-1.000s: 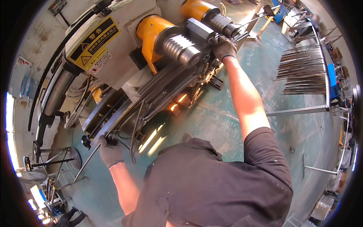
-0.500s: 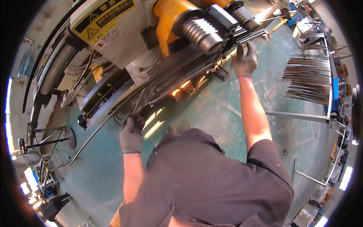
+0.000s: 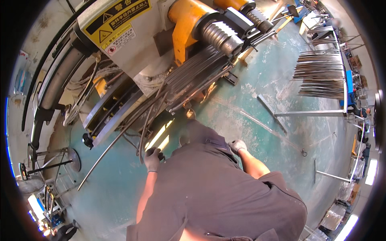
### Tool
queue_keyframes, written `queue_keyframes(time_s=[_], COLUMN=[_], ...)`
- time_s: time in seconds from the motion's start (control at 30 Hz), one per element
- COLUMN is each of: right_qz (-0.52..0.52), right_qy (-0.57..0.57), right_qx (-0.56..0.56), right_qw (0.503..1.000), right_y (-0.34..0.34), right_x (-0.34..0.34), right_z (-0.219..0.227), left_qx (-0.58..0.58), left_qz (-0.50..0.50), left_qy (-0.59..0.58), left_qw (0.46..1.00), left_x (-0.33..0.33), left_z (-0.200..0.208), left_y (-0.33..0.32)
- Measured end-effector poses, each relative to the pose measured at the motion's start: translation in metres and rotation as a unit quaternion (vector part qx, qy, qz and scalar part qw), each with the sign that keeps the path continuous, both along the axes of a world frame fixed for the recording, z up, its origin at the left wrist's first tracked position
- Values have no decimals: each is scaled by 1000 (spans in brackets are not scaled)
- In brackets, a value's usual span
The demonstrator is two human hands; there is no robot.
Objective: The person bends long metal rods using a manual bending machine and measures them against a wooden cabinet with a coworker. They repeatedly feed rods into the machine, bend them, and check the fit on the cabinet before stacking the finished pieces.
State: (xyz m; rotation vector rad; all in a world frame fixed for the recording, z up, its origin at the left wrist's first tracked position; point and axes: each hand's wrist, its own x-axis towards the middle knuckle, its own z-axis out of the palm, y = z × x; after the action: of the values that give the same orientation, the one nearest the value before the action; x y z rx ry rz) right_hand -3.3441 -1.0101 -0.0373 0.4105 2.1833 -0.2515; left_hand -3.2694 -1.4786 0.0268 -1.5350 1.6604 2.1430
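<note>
Daylight is coming in strong from upper right, washing out the floor (image 3: 281, 80) there w/ near-white glare. Sun patches are glowing on the floor just under the machine (image 3: 132, 36); the machine's underside is sitting in deep shadow. Fisheye is bending straight edges hard twd the rim, black vignette all round. Centre is reading sharp; edges are smearing, esp. lower left. Rods (image 3: 321, 74) are staying crisp enough.

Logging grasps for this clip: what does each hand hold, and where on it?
The left hand grips the near end of a thin bent rod. The right hand holds nothing visible.
</note>
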Motion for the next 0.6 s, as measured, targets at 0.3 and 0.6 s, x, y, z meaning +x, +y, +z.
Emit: queue_keyframes(time_s=[0.3, 0.6], right_qz=[-70, -39], right_qy=[113, 107], right_qx=[-52, -103], right_qw=[990, 988], right_y=[-6, -21], right_x=[-48, -96], right_z=[-7, 9], left_qx=[-41, -132], left_qz=[7, -23], left_qy=[32, -18], left_qw=[999, 991], left_x=[-23, -2], left_z=[-6, -21], left_y=[-28, 1])
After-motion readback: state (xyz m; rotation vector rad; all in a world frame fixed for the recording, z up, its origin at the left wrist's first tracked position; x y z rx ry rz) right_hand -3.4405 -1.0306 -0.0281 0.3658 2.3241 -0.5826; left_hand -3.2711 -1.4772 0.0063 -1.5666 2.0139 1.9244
